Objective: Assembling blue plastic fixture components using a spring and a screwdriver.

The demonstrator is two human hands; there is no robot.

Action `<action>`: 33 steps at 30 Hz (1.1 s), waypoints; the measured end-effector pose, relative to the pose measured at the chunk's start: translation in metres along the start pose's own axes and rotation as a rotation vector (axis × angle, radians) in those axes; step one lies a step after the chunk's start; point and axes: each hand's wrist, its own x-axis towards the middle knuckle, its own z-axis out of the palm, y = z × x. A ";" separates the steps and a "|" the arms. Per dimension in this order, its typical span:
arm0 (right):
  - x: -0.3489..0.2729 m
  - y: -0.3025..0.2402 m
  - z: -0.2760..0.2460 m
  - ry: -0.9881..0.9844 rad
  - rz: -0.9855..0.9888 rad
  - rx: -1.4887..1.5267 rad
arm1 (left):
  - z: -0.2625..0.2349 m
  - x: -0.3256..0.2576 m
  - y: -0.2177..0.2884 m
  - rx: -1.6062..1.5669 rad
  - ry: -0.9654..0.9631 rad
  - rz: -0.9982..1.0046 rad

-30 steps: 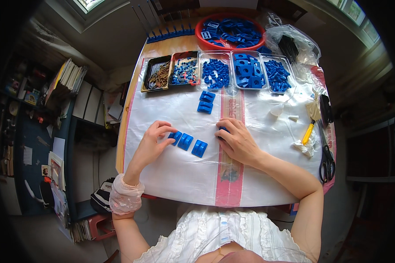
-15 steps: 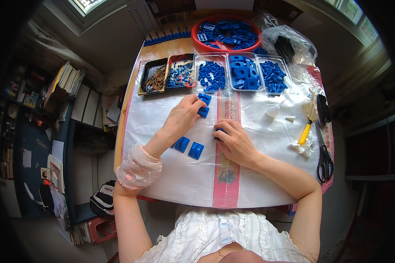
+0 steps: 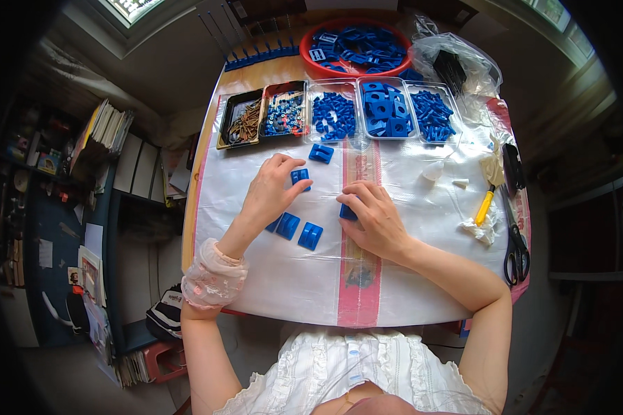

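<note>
My left hand [image 3: 270, 188] has its thumb and fingertips closed around a square blue plastic piece [image 3: 300, 177] with raised ridges, low over the sheet. Just beyond it lies a similar blue piece [image 3: 321, 153]. My right hand [image 3: 377, 221] rests on the table with bent fingers around another blue piece [image 3: 348, 212], mostly hidden beneath them. Between my forearms, a blue piece with a curved ridge [image 3: 311, 236] lies next to a second one [image 3: 287, 226]. A third [image 3: 273, 225] is partly covered by my left wrist.
At the back, a black tray of screws [image 3: 221, 131], a tray of small mixed hardware [image 3: 264, 111] and clear trays of blue parts [image 3: 359, 104] form a row. Behind stands a red basin [image 3: 304, 59]. Scissors [image 3: 516, 259] and a yellow-handled cutter [image 3: 484, 207] lie right.
My left hand has drawn one blue piece left, away from the one beyond it. My right hand stays in nearly the same place, its blue piece now showing more.
</note>
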 end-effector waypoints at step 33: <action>-0.001 0.003 0.000 -0.002 0.021 -0.013 | -0.003 0.011 0.022 0.087 -0.205 0.239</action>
